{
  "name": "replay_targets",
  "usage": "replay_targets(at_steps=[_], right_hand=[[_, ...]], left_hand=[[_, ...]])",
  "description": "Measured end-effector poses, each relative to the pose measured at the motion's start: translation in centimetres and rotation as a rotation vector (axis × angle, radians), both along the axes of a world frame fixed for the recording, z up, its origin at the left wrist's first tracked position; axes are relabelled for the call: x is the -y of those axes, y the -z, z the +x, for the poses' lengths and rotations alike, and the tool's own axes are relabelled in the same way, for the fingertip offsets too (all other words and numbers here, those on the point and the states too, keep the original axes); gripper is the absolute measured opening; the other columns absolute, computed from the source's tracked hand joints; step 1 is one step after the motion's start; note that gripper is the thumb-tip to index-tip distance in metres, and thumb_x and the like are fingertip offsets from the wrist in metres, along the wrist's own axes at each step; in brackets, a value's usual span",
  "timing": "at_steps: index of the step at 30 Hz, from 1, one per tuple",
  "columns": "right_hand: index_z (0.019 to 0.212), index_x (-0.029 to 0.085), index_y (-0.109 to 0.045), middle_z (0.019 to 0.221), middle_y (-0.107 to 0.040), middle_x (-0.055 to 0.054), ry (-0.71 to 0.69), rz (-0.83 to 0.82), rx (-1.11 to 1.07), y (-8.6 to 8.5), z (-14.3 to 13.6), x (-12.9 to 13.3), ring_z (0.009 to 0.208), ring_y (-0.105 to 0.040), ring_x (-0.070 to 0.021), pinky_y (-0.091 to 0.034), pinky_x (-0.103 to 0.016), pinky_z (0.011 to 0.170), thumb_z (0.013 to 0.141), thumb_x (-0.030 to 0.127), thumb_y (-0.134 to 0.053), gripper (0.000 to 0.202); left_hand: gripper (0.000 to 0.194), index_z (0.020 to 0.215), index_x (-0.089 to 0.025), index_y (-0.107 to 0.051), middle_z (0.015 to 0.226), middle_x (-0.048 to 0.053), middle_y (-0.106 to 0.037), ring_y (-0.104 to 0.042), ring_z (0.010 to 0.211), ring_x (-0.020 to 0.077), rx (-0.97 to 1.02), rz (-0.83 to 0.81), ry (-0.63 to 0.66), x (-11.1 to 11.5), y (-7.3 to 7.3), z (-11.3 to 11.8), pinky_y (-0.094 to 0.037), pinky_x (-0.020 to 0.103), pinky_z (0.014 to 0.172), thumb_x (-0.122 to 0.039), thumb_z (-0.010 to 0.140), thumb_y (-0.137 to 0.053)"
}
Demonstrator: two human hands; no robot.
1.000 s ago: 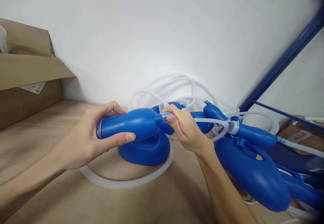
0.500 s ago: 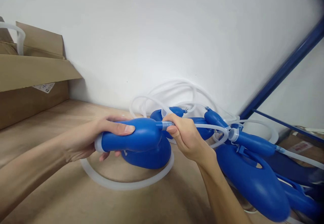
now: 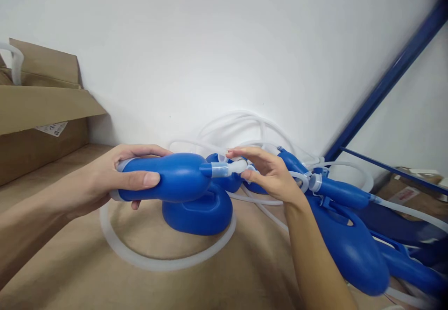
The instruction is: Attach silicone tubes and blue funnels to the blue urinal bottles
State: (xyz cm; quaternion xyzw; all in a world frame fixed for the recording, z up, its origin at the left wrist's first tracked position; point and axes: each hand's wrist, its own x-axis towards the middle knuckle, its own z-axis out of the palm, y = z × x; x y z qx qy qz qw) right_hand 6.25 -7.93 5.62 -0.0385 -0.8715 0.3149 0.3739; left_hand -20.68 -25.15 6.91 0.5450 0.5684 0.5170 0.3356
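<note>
My left hand (image 3: 119,174) is wrapped round a blue bottle-shaped plastic piece (image 3: 178,175), held sideways with its pale rim end in the palm. A clear sleeve (image 3: 220,170) covers its narrow tip, and a whitish tube (image 3: 239,166) runs on from the sleeve. Around that tube my right hand (image 3: 275,174) has its fingers and thumb apart, close to or lightly touching it. Below the held piece stands a blue plastic container (image 3: 198,214) with a handle. A thick translucent hose (image 3: 164,264) curves in front of the container on the brown surface.
More blue handled containers (image 3: 353,249) with pale-rimmed necks (image 3: 343,192) lie at the right. Coiled clear tubing (image 3: 245,116) leans against the white wall. An open cardboard box (image 3: 42,104) is at the left. A blue metal frame bar (image 3: 388,81) slants across the right.
My right hand has loosened its grip on the tube beside the sleeve, and its fingers have spread. The held blue piece and my left hand have shifted left in view.
</note>
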Motion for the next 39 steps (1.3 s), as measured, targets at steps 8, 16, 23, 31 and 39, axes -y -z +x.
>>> replay_targets(at_steps=[8, 16, 23, 31, 39], right_hand=[[0.129, 0.032, -0.070, 0.094, -0.073, -0.002, -0.003, -0.392, -0.134, 1.8, -2.6, -1.0, 0.088, -0.073, -0.0184, -0.060, -0.037, 0.088, 0.097, 0.053, -0.065, 0.039], [0.111, 0.031, -0.065, 0.088, -0.074, 0.002, -0.229, -0.842, -0.329, 2.3, -5.4, 0.7, 0.093, -0.077, -0.0220, -0.063, -0.038, 0.082, 0.083, 0.061, -0.077, 0.043], [0.105, 0.030, -0.060, 0.090, -0.073, 0.005, -0.201, -0.898, -0.387, 1.0, -5.5, 2.9, 0.090, -0.074, -0.0142, -0.062, -0.027, 0.083, 0.068, 0.042, -0.094, 0.051], [0.104, 0.028, -0.055, 0.092, -0.072, 0.002, -0.026, -0.894, -0.444, 0.6, -5.6, 3.5, 0.096, -0.073, -0.0178, -0.061, -0.037, 0.096, 0.068, 0.026, -0.091, 0.050], [0.100, 0.028, -0.050, 0.090, -0.070, 0.006, 0.028, -0.833, -0.642, 1.0, -6.4, 2.9, 0.086, -0.071, -0.0111, -0.062, -0.027, 0.086, 0.070, 0.019, -0.088, 0.049]], left_hand=[[0.036, 0.098, -0.024, -0.075, 0.075, 0.003, -0.071, -0.065, 0.057, 0.0138, -0.021, 0.143, -0.082, -0.4, 0.5, 0.2, -0.045, 0.016, 0.040, -0.041, 0.071, -0.058], [0.048, 0.105, -0.025, -0.076, 0.084, 0.005, -0.074, -0.066, 0.062, 0.0177, 0.029, 0.023, 0.001, -1.9, 0.7, -2.9, -0.055, 0.022, 0.044, -0.043, 0.061, -0.083], [0.054, 0.111, -0.026, -0.074, 0.092, 0.002, -0.077, -0.072, 0.069, 0.0200, -0.224, 0.182, -0.134, -1.5, 0.8, -2.0, -0.059, 0.021, 0.052, -0.052, 0.065, -0.082], [0.065, 0.120, -0.029, -0.072, 0.113, 0.001, -0.079, -0.075, 0.094, 0.0260, -0.689, 0.416, -0.306, -0.8, 1.4, -1.8, -0.060, 0.028, 0.079, -0.070, 0.071, -0.077], [0.057, 0.127, -0.026, -0.068, 0.116, 0.002, -0.078, -0.076, 0.087, 0.0239, -0.868, 0.596, -0.462, -0.2, 2.6, 0.5, -0.058, 0.032, 0.083, -0.061, 0.084, -0.072]])
